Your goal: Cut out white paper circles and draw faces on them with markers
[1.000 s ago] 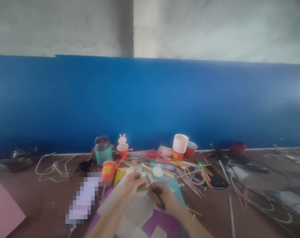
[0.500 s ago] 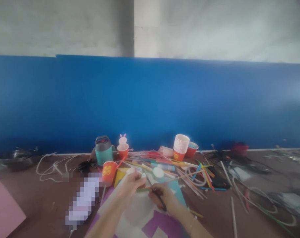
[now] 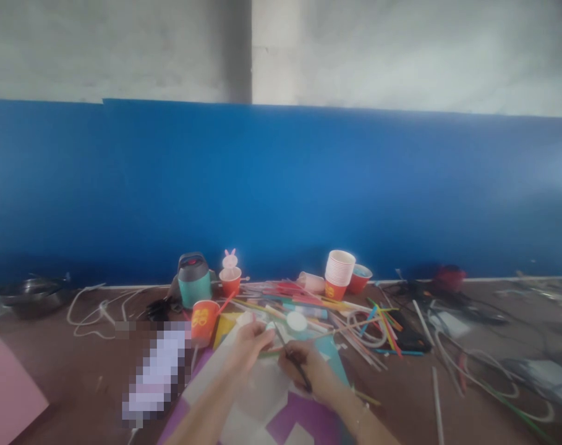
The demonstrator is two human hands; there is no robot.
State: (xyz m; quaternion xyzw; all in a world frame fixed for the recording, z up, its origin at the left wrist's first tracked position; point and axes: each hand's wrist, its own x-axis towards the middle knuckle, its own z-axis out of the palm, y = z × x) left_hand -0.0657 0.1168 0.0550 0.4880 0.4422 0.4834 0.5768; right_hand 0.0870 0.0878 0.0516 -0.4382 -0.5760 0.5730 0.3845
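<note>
My right hand [image 3: 315, 371] is closed on a pair of scissors [image 3: 302, 374] with dark handles; their blades point up and to the left. My left hand [image 3: 250, 343] is just to the left, its thumb and fingers pinched together beside the blades. A small pale piece shows at its fingertips, too blurred to name for certain. Between the two hands lies a thin green strip [image 3: 270, 352]. Beneath them are white paper [image 3: 255, 395] and purple paper [image 3: 294, 415], with a light blue sheet [image 3: 339, 364] partly hidden by my right hand.
Ahead lie many coloured straws and sticks [image 3: 383, 324] and a white round lid [image 3: 296, 321]. Red paper cups [image 3: 204, 321], a stack of cups [image 3: 340, 269] and a teal flask [image 3: 194, 285] stand around them. Pink paper [image 3: 9, 389] lies far left; cables [image 3: 489, 364] are at right.
The scissors' blades have shifted slightly beside my left fingertips, and the strip between my hands shows a little differently. Both hands stay in nearly the same place.
</note>
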